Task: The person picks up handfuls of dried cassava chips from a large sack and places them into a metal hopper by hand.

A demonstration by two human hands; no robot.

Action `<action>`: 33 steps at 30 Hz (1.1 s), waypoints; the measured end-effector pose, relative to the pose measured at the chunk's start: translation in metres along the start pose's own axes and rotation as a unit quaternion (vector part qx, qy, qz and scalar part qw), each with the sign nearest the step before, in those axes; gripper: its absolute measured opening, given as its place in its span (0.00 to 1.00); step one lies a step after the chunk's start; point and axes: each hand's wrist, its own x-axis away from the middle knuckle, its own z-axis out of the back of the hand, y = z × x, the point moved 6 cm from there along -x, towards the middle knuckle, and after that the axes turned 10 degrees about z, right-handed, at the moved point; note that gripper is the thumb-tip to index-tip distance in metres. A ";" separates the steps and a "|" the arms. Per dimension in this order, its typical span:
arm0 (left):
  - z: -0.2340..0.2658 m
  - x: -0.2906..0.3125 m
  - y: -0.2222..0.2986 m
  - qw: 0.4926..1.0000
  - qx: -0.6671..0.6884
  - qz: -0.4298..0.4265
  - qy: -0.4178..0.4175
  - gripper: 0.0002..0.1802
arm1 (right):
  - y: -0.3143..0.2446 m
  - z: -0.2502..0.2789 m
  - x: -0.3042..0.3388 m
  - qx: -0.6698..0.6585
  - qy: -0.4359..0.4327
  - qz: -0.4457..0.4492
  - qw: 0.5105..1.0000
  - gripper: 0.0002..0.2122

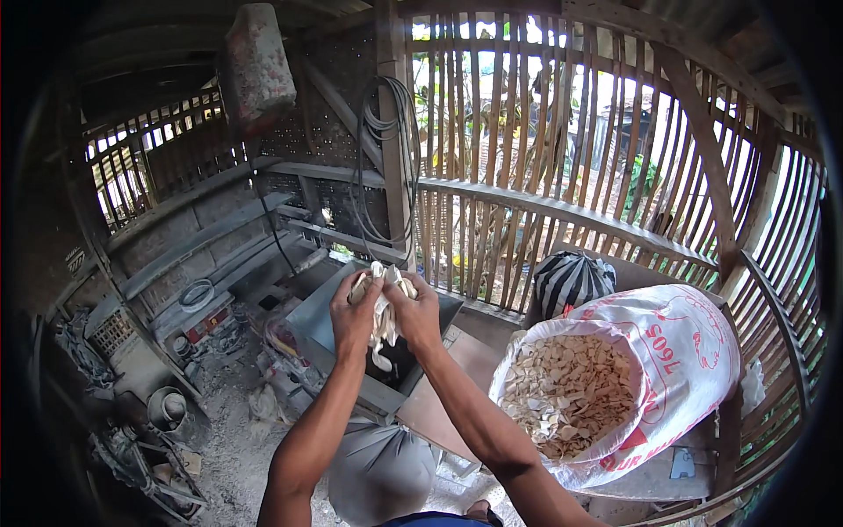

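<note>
My left hand point(352, 314) and my right hand point(416, 316) are closed together round a heap of pale dried chips point(384, 323). Some chips hang down from between the two palms. Below them lies the mouth of a grey metal hopper point(318, 300), partly hidden by my hands and forearms. On the right, a white woven sack point(689, 351) with red print leans on its side, its mouth rolled open. Many similar dried chips point(571, 386) fill it.
A full grey bag point(382, 479) hangs beneath the hopper. Behind the sack sits a black-and-white striped bundle point(575, 283). A coiled hose point(384, 176) hangs on a post before the slatted wall. Buckets point(169, 408) and clutter cover the dusty floor at left.
</note>
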 end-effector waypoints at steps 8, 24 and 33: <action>0.023 -0.013 -0.014 0.996 -0.042 0.050 -0.058 0.20 | -0.016 0.000 0.010 0.171 -0.105 0.088 0.976 0.15; 0.038 -0.009 -0.019 0.992 -0.100 0.081 0.004 0.15 | -0.038 -0.010 0.022 0.410 -0.219 0.166 0.870 0.14; 0.031 -0.008 -0.015 0.997 -0.038 0.061 -0.041 0.14 | -0.029 -0.003 0.021 0.339 -0.212 0.206 0.893 0.23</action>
